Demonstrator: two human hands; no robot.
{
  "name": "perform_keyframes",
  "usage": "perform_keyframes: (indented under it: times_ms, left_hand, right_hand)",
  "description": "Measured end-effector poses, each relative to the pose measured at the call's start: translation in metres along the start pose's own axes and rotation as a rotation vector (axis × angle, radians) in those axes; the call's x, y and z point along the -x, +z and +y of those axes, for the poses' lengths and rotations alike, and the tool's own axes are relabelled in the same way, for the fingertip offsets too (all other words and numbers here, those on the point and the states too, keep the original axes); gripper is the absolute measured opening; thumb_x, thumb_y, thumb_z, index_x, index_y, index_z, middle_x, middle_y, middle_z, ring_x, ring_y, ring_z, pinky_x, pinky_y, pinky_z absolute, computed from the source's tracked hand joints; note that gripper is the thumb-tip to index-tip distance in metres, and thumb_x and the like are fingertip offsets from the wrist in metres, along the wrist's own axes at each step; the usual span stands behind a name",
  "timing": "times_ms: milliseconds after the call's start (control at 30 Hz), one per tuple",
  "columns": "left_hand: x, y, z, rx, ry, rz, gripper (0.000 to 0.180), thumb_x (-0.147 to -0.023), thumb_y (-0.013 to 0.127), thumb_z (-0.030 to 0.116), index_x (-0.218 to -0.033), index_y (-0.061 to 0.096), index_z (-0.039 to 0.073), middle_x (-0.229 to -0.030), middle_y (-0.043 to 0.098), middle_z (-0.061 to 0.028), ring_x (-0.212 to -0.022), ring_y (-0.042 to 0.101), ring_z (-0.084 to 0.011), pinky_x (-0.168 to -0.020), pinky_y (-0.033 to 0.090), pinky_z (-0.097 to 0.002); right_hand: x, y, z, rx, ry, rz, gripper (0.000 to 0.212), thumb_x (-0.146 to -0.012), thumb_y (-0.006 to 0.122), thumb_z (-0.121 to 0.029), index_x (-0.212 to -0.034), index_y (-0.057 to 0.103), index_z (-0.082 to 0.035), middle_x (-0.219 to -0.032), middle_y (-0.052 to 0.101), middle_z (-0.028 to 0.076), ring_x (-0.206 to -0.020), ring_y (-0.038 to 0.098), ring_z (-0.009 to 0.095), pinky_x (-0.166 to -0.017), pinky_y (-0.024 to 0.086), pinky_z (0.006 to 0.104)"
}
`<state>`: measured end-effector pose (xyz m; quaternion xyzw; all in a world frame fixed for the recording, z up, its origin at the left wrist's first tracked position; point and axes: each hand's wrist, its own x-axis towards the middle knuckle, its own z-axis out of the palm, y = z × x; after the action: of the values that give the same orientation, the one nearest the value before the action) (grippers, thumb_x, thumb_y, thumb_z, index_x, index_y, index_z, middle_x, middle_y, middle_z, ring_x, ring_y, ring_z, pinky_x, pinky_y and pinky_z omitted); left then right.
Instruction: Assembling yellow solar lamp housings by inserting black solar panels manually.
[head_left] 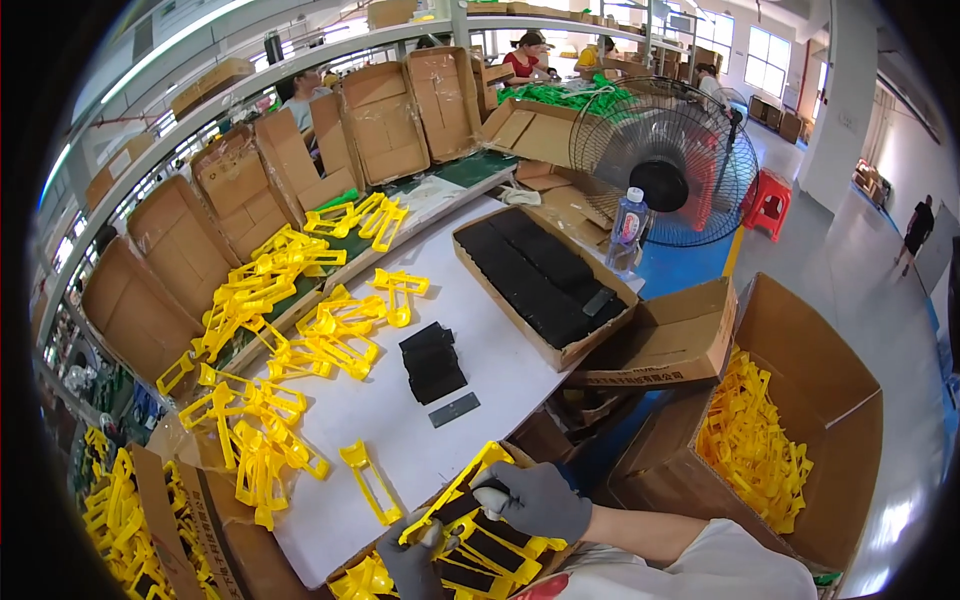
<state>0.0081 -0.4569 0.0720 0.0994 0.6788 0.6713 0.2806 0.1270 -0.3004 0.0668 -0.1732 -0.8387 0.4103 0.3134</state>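
Note:
A yellow plastic frame (pixel 452 494) is held slantwise between my two hands, close to my body. My left hand (pixel 410 560), in a grey glove, grips its lower left end. Around its upper right part closes my right hand (pixel 540 500), also gloved in grey. Just below lie several yellow frames fitted with black strips (pixel 490 550), in a box partly hidden by my hands. On the white table (pixel 480 330), a lone yellow frame (pixel 369 482) lies left of my hands. Beyond it are a small stack of black strips (pixel 432 362) and a single dark strip (pixel 454 410).
Piles of yellow frames (pixel 260 285) cover the table's left side. A shallow carton of black strips (pixel 530 275) sits at the far right, near a bottle (pixel 628 228) and a large fan (pixel 660 180). At right stands a big carton of yellow pieces (pixel 750 440). Other people work farther back.

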Motion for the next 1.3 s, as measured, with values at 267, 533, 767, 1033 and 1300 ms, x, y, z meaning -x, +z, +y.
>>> perform_keyframes:
  times_ms: [267, 533, 767, 1033, 1300]
  left_hand:
    - [-0.007, -0.008, -0.022, 0.074, -0.084, -0.111, 0.032, -0.082, 0.064, 0.001, -0.111, 0.054, -0.008, -0.094, 0.062, -0.0157, -0.068, 0.064, -0.0207, -0.055, 0.057, -0.0316]
    - [0.009, 0.009, -0.008, 0.094, -0.096, 0.017, 0.024, -0.082, 0.064, 0.002, -0.103, 0.056, -0.006, -0.091, 0.061, -0.0150, -0.070, 0.066, -0.0223, -0.056, 0.056, -0.0294]
    - [0.004, 0.009, -0.003, 0.009, -0.068, -0.067, 0.028, -0.081, 0.069, 0.006, -0.106, 0.062, -0.005, -0.091, 0.065, -0.0110, -0.071, 0.064, -0.0191, -0.061, 0.053, -0.0278]
    - [0.019, 0.006, 0.011, -0.079, -0.005, -0.097, 0.021, -0.082, 0.069, 0.010, -0.096, 0.065, -0.004, -0.074, 0.060, -0.0052, -0.061, 0.051, -0.0120, -0.054, 0.038, -0.0235]
    - [0.010, -0.007, -0.011, -0.101, -0.018, -0.214, 0.023, -0.080, 0.072, 0.009, -0.097, 0.067, -0.005, -0.072, 0.060, -0.0053, -0.058, 0.051, -0.0130, -0.052, 0.039, -0.0242]
  right_hand:
    - [-0.007, -0.006, 0.007, 0.100, 0.109, -0.217, 0.024, -0.093, 0.058, -0.031, -0.100, 0.058, -0.008, -0.073, 0.066, 0.012, -0.062, 0.064, 0.030, -0.054, 0.049, 0.0380]
    - [0.005, 0.006, 0.007, 0.158, 0.068, -0.148, 0.024, -0.094, 0.056, -0.033, -0.100, 0.054, -0.010, -0.068, 0.063, 0.014, -0.055, 0.061, 0.031, -0.049, 0.046, 0.0393]
    - [0.000, -0.005, 0.011, 0.244, 0.123, -0.243, 0.033, -0.092, 0.060, -0.040, -0.101, 0.054, -0.009, -0.066, 0.063, 0.012, -0.056, 0.062, 0.027, -0.051, 0.049, 0.0354]
    - [-0.005, -0.020, 0.023, 0.253, 0.031, -0.167, 0.069, -0.084, 0.062, -0.055, -0.139, 0.042, -0.017, -0.097, 0.064, 0.013, -0.086, 0.065, 0.026, -0.071, 0.050, 0.0363]
    - [0.014, -0.034, 0.007, 0.064, 0.295, -0.511, 0.037, -0.089, 0.065, -0.040, -0.108, 0.065, -0.008, -0.085, 0.068, 0.014, -0.074, 0.063, 0.025, -0.063, 0.046, 0.0359]
